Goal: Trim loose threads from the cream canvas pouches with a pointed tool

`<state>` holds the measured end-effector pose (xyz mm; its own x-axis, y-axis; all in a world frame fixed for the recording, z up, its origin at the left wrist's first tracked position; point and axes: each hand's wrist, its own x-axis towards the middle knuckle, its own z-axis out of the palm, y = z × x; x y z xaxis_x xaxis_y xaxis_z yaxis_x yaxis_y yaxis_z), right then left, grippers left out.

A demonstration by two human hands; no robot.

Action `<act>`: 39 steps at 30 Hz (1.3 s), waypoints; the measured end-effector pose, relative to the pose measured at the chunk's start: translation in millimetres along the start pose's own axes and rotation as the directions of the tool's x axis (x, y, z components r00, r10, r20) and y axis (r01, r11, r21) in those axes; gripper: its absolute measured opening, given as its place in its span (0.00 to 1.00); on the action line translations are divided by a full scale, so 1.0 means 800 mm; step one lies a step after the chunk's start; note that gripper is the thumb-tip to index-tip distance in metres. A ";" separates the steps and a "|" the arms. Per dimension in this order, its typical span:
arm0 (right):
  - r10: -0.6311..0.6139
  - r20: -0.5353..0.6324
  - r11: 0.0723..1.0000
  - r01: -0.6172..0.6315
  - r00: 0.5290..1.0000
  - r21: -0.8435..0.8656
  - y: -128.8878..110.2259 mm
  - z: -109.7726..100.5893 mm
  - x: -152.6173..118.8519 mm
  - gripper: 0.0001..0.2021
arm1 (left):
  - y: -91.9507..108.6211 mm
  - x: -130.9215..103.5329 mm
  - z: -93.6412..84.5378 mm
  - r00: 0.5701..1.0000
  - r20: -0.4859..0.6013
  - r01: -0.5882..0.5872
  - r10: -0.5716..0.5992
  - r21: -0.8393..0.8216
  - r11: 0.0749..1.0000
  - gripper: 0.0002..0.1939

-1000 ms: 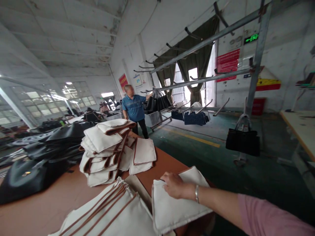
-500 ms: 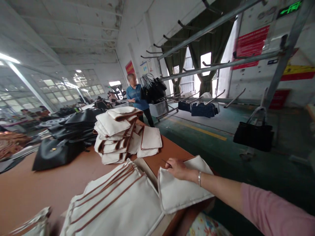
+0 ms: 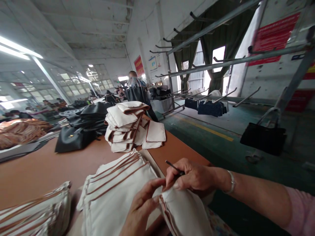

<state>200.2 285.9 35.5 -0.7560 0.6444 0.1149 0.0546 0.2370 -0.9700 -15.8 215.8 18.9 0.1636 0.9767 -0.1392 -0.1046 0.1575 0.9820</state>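
My right hand (image 3: 190, 175), with a bracelet at the wrist, is closed around a small dark pointed tool (image 3: 175, 167) and pinches the corner of a white fabric piece (image 3: 185, 209). My left hand (image 3: 145, 203) meets it there, thumb and forefinger on the same brown-trimmed corner. The piece is bent upward near the table's right edge. Just left of it lies a fanned row of white pieces with brown edging (image 3: 118, 186). More such pieces (image 3: 36, 213) are at the lower left, and a taller stack (image 3: 123, 126) stands behind.
Black leather bags (image 3: 78, 134) lie on the brown table (image 3: 73, 164) at back left, near brown material (image 3: 22, 131). A person (image 3: 137, 91) holding black bags stands beyond the stack. A metal rack with hanging bags (image 3: 264, 136) is at right.
My left hand has come into view and taken hold of the piece's corner. The piece, lying flat before, is now lifted and bent. The person behind now holds black bags in front of the body.
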 end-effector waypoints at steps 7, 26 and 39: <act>-0.198 -0.041 0.980 0.196 0.979 -0.046 -0.018 0.012 -0.006 0.11 | 0.010 -0.039 0.010 0.981 0.143 0.167 -0.132 -0.275 0.947 0.12; -0.395 0.194 0.583 0.408 0.898 -0.703 -0.015 0.049 -0.020 0.08 | 0.023 -0.059 0.009 0.993 0.045 0.092 -0.106 0.247 0.965 0.15; -0.105 0.000 0.931 0.098 0.994 -0.351 -0.009 0.051 -0.014 0.03 | 0.006 -0.051 0.022 0.994 -0.056 0.108 -0.096 0.280 0.954 0.18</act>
<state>181.9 247.0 32.7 -0.7574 0.6162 0.2161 0.2054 0.5390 -0.8169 -5.5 174.0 31.8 0.1175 0.9636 -0.2401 0.1929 0.2150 0.9574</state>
